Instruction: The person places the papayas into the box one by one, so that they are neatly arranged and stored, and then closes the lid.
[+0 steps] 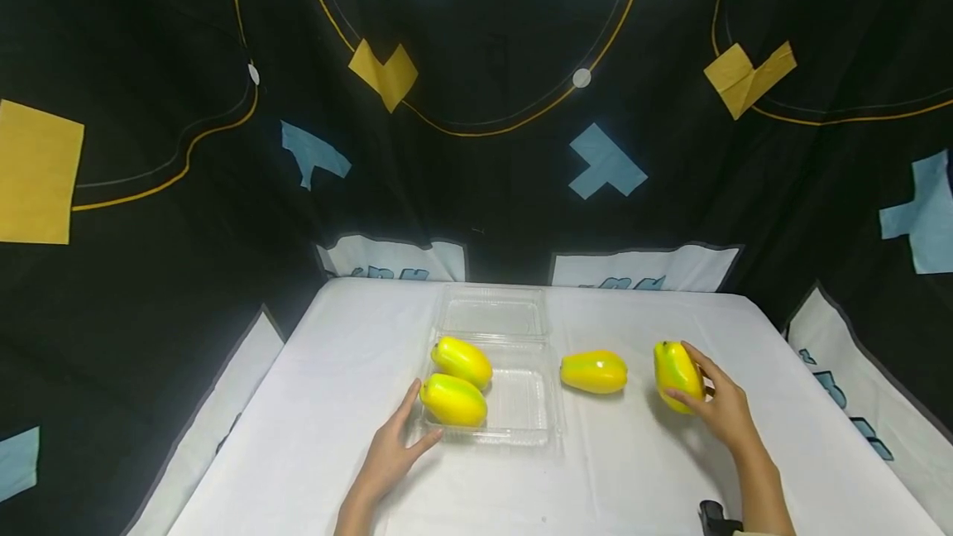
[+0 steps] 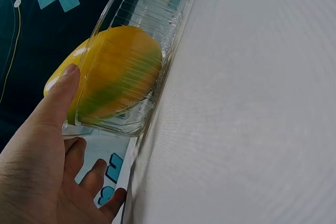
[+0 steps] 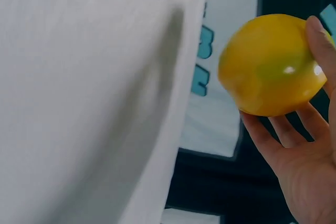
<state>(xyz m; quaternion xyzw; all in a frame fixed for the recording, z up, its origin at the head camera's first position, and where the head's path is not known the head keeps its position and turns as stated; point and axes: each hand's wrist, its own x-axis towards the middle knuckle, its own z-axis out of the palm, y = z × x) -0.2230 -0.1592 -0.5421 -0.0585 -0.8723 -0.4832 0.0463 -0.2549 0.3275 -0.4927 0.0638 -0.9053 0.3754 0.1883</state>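
Note:
My right hand (image 1: 725, 408) grips a yellow-green papaya (image 1: 678, 376) above the right side of the table, thumb and fingers on opposite sides of it. In the right wrist view this papaya (image 3: 273, 66) is raised clear of the white cloth. My left hand (image 1: 390, 453) rests at the near left corner of a clear plastic container (image 1: 521, 404), fingers loosely spread. In the left wrist view its thumb (image 2: 64, 90) lies at the container wall. Two papayas, a rear one (image 1: 462, 361) and a front one (image 1: 452, 400), lie in the container's left half.
Another papaya (image 1: 593, 372) lies on the white-covered table (image 1: 610, 470), right of the container. The container's lid (image 1: 493, 313) is folded back behind it. A black curtain with yellow and blue patches (image 1: 609, 162) surrounds the table's far side. A dark band (image 1: 716, 518) is on the right wrist.

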